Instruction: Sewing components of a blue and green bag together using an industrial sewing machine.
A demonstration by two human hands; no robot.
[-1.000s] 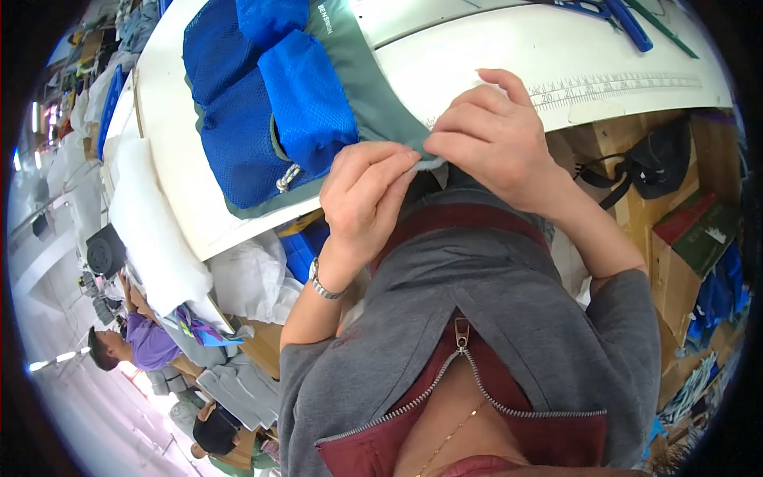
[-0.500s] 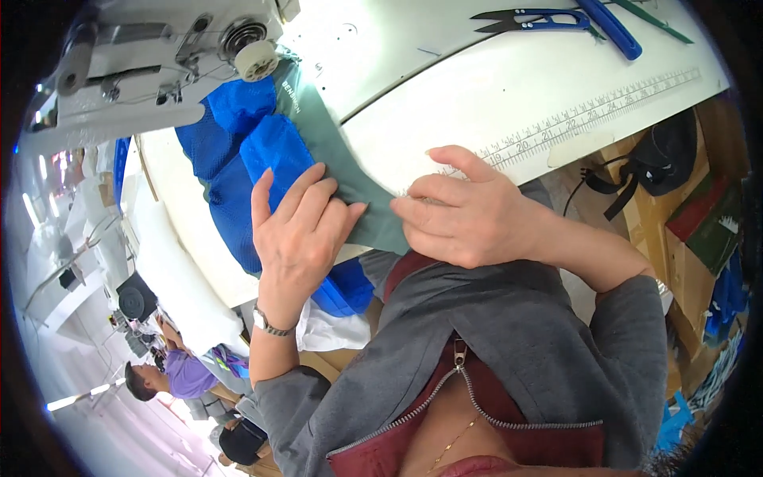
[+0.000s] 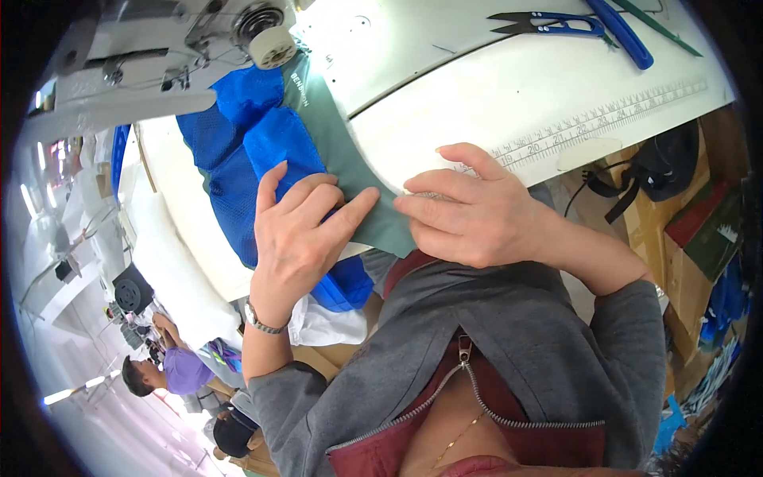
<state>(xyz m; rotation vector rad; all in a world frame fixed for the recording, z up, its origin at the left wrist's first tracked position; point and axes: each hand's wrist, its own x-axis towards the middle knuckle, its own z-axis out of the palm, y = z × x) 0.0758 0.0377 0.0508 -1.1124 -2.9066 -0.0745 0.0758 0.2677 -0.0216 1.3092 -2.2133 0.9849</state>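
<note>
A strip of dark green fabric (image 3: 338, 147) with small pale lettering runs from under the sewing machine's presser area toward my body. Blue fabric (image 3: 280, 147), partly mesh, lies bunched along its left side. My left hand (image 3: 302, 226) rests on both fabrics, fingers spread and a little bent, the index finger stretched over the green strip. At the strip's near right edge, my right hand (image 3: 473, 211) has its fingers curled onto the green fabric, one finger raised; its thumb is hidden. The sewing machine (image 3: 151, 71) stands at upper left, and its needle cannot be made out.
Blue-handled thread snips (image 3: 556, 25) and a blue tool (image 3: 624, 36) lie at the table's far right. A printed ruler scale (image 3: 588, 127) follows the table edge. A black strapped item (image 3: 664, 167) and cardboard (image 3: 675, 262) are at right. A person in purple (image 3: 187, 370) sits at left.
My left index finger has stretched out to the right across the green fabric. The machine and table sit slightly further right in the view. My right hand stays at the strip's edge.
</note>
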